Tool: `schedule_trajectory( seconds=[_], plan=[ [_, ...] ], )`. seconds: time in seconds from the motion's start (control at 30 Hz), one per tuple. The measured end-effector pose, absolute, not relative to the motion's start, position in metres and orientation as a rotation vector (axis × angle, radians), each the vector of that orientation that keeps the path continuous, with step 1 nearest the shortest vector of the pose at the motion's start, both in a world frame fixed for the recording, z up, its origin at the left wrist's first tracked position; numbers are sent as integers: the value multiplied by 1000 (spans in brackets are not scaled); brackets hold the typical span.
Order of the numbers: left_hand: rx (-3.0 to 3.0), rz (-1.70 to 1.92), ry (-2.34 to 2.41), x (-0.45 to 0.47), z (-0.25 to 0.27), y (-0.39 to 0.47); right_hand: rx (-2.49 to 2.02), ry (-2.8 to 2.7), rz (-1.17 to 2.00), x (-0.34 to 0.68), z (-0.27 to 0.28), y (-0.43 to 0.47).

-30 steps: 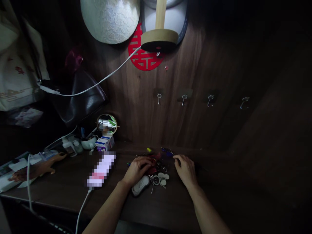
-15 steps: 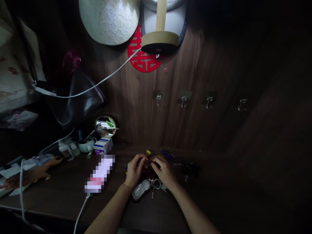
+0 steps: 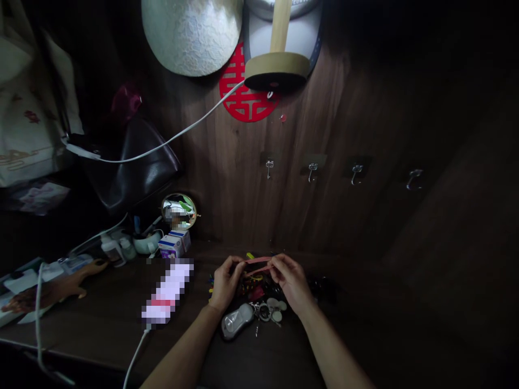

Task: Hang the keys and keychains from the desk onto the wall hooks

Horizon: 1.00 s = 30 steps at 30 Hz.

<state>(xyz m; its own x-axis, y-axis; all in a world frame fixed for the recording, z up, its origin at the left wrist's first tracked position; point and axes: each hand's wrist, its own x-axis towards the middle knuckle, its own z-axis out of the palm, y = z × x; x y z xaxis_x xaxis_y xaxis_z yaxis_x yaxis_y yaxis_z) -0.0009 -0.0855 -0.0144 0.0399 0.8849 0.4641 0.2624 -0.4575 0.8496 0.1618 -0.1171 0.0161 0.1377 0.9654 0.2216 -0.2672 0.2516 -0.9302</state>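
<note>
A thin pinkish-red elastic band is stretched between my two hands, its two strands showing as a loop. My left hand pinches one end, thumb against fingers. The other end is pinched by my right hand. Beneath the band lies a pile of small coloured items, with a yellow piece at the back and a dark red piece in front; their kinds are hard to make out. Closer to me rests a silver car key fob joined to a key ring with round tags.
On the left lie a lit phone on a white cable, small boxes, a round mirror, bottles and a brown animal-shaped object. Metal hooks line the wall. A lamp hangs above.
My right hand has moved right, away from my left, drawing the pinkish-red band out between them. More of the pile and key ring shows. The view has shifted slightly.
</note>
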Motion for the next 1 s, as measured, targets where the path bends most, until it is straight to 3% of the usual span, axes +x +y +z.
schedule_trajectory(
  seconds=[0.37, 1.0],
  plan=[
    [1675, 1330, 1200, -2, -23, -78, -690, -808, 1160, 167, 54, -109],
    [1666, 1299, 1218, 0, -27, -71, -914, -1360, 440, 173, 153, -30]
  ],
)
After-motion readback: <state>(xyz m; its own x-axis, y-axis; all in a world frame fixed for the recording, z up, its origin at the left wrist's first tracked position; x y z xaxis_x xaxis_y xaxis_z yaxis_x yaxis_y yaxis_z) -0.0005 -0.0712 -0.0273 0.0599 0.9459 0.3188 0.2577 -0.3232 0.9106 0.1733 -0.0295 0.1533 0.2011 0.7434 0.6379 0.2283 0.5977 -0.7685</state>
